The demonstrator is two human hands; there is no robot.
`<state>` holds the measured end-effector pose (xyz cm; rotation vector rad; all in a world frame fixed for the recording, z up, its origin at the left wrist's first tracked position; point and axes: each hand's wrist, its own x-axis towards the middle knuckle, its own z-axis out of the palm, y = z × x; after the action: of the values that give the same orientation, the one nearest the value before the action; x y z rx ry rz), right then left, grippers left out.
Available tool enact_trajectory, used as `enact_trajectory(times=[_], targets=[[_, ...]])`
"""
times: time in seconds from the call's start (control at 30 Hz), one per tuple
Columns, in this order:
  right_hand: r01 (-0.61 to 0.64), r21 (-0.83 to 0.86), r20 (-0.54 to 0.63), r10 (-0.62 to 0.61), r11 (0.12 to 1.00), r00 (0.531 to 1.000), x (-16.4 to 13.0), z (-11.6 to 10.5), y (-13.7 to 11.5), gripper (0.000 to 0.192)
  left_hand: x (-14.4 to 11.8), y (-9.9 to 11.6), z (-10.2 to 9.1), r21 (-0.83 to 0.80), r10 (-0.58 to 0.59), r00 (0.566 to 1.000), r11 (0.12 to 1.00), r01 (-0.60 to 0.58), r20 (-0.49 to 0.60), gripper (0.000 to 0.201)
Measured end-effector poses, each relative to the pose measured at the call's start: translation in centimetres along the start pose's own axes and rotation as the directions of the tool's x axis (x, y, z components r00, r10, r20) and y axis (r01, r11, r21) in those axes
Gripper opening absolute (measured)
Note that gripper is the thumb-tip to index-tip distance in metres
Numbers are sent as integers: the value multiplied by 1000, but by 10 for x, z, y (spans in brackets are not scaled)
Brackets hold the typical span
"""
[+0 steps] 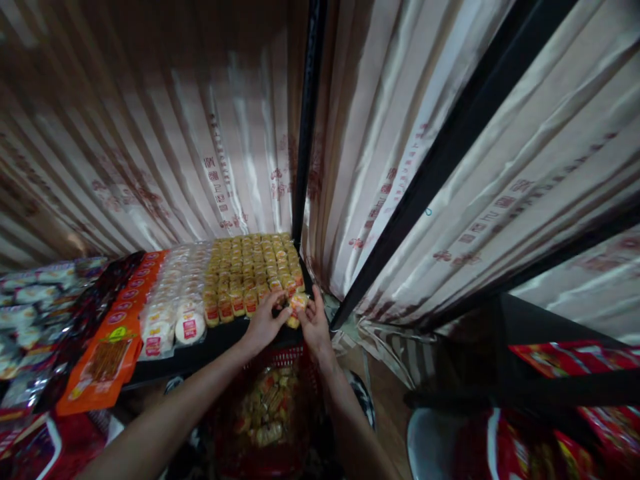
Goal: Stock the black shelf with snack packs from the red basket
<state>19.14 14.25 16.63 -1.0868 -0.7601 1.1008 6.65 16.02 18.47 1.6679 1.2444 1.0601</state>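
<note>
Your flat black shelf [220, 335] bore rows of yellow plastic-wrapped snacks [253, 267], round white packets [189, 323] and orange plastic packs [123, 327].

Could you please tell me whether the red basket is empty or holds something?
Not empty: a pile of yellowish packets shows inside the red basket; how deep it goes, I cannot tell.

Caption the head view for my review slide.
Left hand and right hand at a yellow packet, beside rows of similar packets, a red basket below.
</note>
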Motion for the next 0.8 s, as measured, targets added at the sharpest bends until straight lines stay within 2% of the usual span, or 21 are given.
enact_trajectory(times=[0.07, 0.17, 0.23, 0.33, 0.43, 0.53, 0.67, 0.8], targets=[[20, -12, 39, -20, 1000, 999, 11, 5, -6, 82, 24, -1, -5, -62, -15, 998, 998, 18, 60, 45], [47, -43, 91, -43, 998, 995, 26, 12, -12, 68, 53, 2, -10, -132, -25, 982, 990, 50, 185, 51], [72, -65, 112, -65, 995, 992, 35, 16, -14, 57, 67, 8, -13, -145, -30, 973, 987, 65, 229, 46], [100, -86, 102, -91, 991, 991, 47, 21, -13, 48, 80, 18, -18, -113, -57, 971, 990, 86, 234, 30], [105, -99, 100, -95, 990, 990, 58, 23, -10, 46, 91, 24, -23, -112, -107, 972, 985, 132, 208, 19], [138, -105, 96, -128, 985, 987, 72, 20, -12, 48, 106, 27, -30, -185, -188, 971, 959, 214, 151, 19], [205, -305, 35, -205, 930, 978, 97, 17, -20, 49, 133, 35, -38, -260, -249, 968, 935, 240, -4, 22], [179, -447, 41, -180, 877, 983, 122, 18, -21, 57, 155, 41, -41, -276, -231, 968, 941, 198, -95, 21]])
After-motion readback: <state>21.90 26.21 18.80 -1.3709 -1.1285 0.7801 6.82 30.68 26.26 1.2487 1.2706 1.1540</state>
